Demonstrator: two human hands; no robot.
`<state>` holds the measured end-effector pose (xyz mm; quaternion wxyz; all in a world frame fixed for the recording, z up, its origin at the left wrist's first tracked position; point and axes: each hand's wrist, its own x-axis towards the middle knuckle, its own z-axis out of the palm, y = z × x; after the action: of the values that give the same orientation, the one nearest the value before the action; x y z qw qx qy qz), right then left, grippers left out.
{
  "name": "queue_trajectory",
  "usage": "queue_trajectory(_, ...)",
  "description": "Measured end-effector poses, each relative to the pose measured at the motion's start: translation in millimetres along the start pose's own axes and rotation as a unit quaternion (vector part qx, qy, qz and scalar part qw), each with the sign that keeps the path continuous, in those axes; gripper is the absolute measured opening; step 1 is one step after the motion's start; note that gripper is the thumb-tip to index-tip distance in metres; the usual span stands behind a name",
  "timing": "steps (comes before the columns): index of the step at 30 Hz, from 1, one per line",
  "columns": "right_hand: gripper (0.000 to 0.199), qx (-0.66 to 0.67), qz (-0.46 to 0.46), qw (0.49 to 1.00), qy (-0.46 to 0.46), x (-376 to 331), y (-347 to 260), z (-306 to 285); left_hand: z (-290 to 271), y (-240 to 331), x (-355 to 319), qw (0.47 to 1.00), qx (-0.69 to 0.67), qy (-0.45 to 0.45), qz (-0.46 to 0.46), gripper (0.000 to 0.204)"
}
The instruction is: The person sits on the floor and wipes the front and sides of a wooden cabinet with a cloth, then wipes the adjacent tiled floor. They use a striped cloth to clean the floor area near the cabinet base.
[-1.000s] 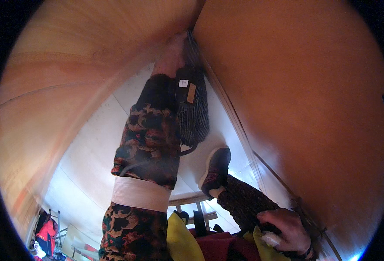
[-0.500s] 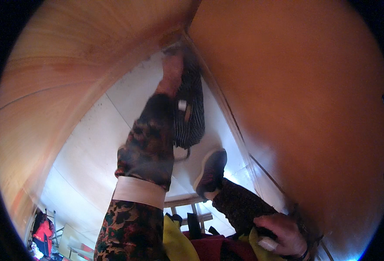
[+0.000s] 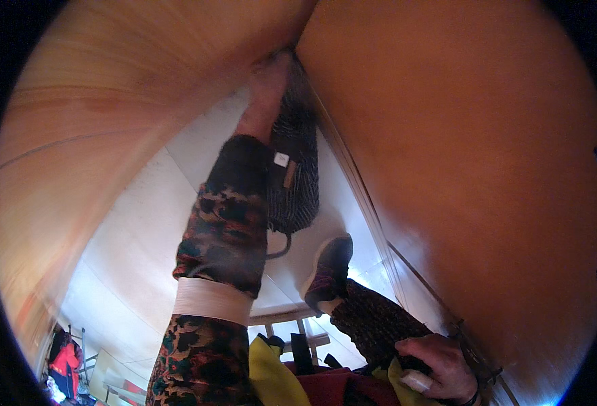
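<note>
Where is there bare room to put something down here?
A broad patch of pale surface lies between the left orange panel and the patterned sleeve. A narrower strip separates the dark striped bundle from the right panel. It is crowded around the left hand, where the panels meet.

This looks like a workshop or a building site; which of the two is unclear. Large, bare, wood-like brown panels (image 3: 461,135) rise along both edges of a pale, seamed floor (image 3: 143,210) and meet above its far corner. Towards that corner lies a dark striped bag (image 3: 302,193), resembling a power tool's dust bag. Wooden bars (image 3: 283,317) cross near the floor's near edge, and red clothing (image 3: 65,362) shows beyond its near-left corner.
</note>
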<state>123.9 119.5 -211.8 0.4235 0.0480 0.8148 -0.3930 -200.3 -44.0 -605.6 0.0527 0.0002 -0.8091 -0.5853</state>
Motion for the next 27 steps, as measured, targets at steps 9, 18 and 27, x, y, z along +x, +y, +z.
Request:
queue_trajectory(9,0.044,-0.003,0.0,1.0,0.011,2,-1,1,-7,32,-62,0.956,0.174,-0.195,0.134,0.025)
queue_trajectory(18,0.045,-0.001,0.015,1.0,-0.014,7,-1,-4,10,10,-66,0.982,0.156,-0.019,0.101,0.03)
queue_trajectory(27,0.047,-0.007,-0.001,1.0,-0.013,1,7,-1,9,-5,-38,0.943,0.253,-0.146,0.16,0.022)
